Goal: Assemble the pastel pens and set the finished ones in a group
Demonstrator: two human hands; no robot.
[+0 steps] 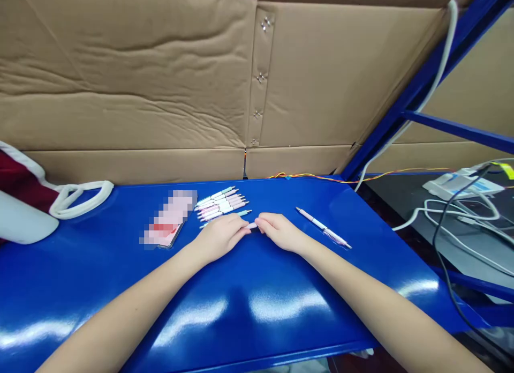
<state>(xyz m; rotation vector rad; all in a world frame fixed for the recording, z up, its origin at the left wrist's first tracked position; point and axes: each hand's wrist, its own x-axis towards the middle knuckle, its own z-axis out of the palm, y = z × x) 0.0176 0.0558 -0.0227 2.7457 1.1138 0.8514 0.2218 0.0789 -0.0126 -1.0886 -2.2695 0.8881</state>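
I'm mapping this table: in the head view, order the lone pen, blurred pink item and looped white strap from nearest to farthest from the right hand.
1. Lone pen, right of the right hand.
2. Blurred pink item, beyond the left hand.
3. Looped white strap, at far left.

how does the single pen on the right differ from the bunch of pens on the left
The single pen lies alone, while the bunch of pens lies close together, partly hidden by the left hand.
The single pen's tip points up and left in the picture; the bunch's visible tips point right.
Both show pink and white and lie on the blue table.
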